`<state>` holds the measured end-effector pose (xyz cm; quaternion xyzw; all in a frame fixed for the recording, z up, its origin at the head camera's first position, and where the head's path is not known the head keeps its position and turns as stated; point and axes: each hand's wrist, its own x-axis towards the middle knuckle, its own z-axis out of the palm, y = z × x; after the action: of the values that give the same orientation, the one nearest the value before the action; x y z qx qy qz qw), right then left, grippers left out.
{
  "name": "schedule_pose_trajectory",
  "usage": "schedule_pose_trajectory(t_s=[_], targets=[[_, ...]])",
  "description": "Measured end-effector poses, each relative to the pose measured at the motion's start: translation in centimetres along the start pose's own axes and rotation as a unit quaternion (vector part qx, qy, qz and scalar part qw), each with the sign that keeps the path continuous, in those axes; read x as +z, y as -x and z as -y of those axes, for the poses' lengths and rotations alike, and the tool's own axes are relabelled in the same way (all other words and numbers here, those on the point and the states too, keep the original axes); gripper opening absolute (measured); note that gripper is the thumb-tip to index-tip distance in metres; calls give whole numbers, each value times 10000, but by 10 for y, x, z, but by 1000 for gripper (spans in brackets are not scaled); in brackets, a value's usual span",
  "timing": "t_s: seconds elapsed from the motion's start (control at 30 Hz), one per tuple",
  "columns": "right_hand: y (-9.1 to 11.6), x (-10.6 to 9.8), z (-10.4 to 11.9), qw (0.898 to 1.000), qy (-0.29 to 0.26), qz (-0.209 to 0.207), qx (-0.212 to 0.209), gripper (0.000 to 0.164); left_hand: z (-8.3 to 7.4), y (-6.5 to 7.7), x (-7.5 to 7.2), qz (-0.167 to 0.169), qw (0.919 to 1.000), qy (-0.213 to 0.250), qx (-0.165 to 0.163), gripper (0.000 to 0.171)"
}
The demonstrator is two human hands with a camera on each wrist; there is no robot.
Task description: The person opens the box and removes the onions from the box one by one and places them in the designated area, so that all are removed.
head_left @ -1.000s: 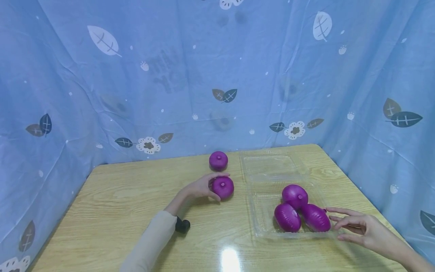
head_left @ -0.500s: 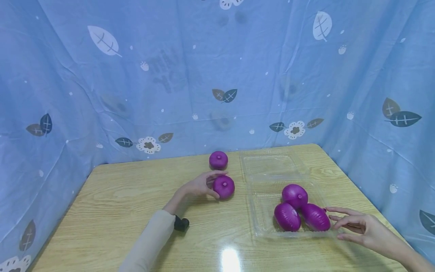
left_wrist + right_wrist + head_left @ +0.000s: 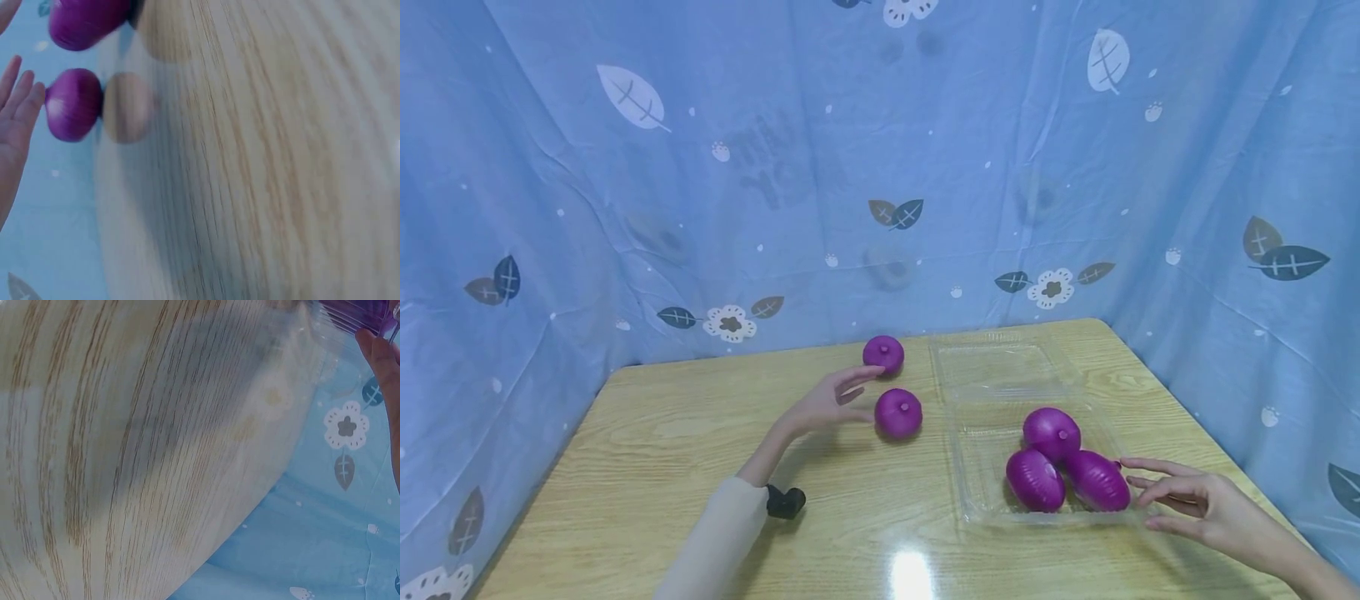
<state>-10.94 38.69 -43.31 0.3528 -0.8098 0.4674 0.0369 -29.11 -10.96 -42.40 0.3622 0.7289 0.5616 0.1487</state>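
Two purple onions stand on the table at the middle: a near onion point(image 3: 898, 414) and a far onion point(image 3: 883, 355). My left hand point(image 3: 826, 404) is just left of them, thumb and fingers spread, its fingertips overlapping the far onion's lower edge in the head view. Nothing is in its grasp. In the left wrist view, straight fingers point(image 3: 24, 100) show beside an onion point(image 3: 74, 105). Three more onions point(image 3: 1051, 433) lie in a clear plastic clamshell box point(image 3: 964, 467). At the box's right wall, my right hand point(image 3: 1202, 507) holds its relaxed fingertips right beside the plastic.
The box's lid point(image 3: 1000, 360) lies folded back on the wooden table point(image 3: 685, 450). A blue patterned curtain point(image 3: 820, 167) encloses the back and sides. A black wrist device point(image 3: 786, 502) juts out at the left sleeve.
My left hand has let go of the near onion and drawn back left and slightly up. That onion sits slightly farther right. The right hand has not visibly moved.
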Motion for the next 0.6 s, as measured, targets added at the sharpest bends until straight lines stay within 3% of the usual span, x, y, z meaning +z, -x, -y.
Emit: schedule_pose_trajectory(t_s=[0.13, 0.27, 0.5, 0.6], targets=[[0, 0, 0, 9997, 241, -83, -28, 35, -8, 6, 5, -241, 9996, 78, 93, 69], [1, 0, 0, 9999, -103, -9, -23, 33, -16, 10, 16, -288, 9991, 223, 223, 62], [0, 0, -1, 9998, 50, -71, -178, 36, -30, 11, 42, 159, 9947, 840, 572, 60], [0, 1, -2, 9996, -168, 1, -238, 37, -33, 10, 59, 366, 9916, 1071, 623, 56]])
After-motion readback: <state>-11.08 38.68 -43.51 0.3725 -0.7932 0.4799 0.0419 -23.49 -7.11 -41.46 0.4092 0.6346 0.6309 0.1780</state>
